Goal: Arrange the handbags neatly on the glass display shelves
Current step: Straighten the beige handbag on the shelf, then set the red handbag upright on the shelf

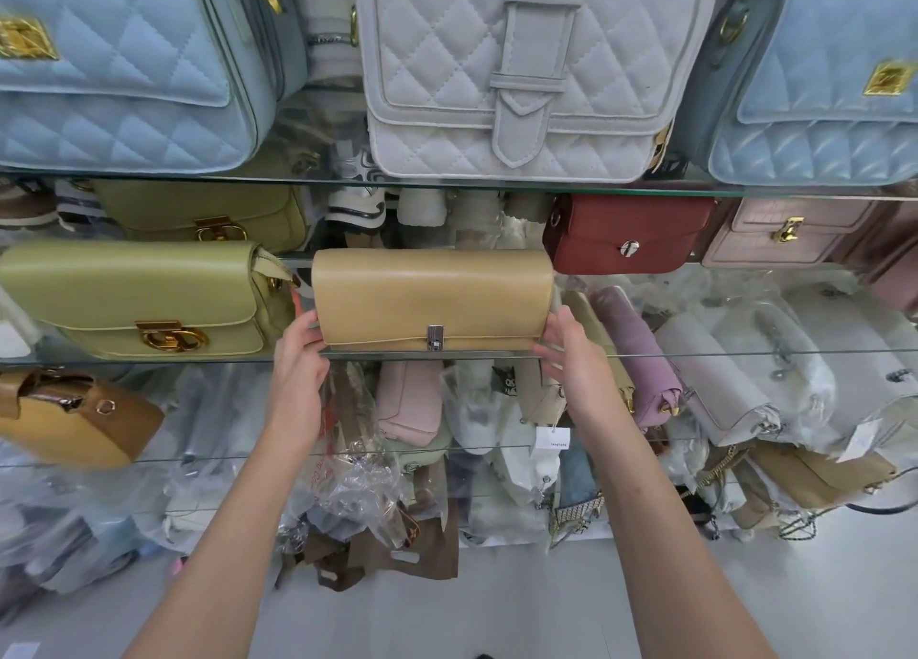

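Observation:
A tan flap handbag (432, 296) with a small silver clasp stands upright on the middle glass shelf (745, 353), near its front edge. My left hand (298, 360) grips its lower left corner and my right hand (571, 355) grips its lower right corner. To its left, a green handbag (134, 296) with a gold clasp sits on the same shelf. A second green bag (208, 211) stands behind it. A red bag (626, 234) and a pink bag (790, 234) rest further back on the right.
The upper glass shelf (318, 181) carries two light blue quilted bags (119, 72) (824, 97) and a white quilted bag (516, 72). A brown bag (69, 415) sits on a lower shelf at left. Several plastic-wrapped bags fill the lower shelves and the floor.

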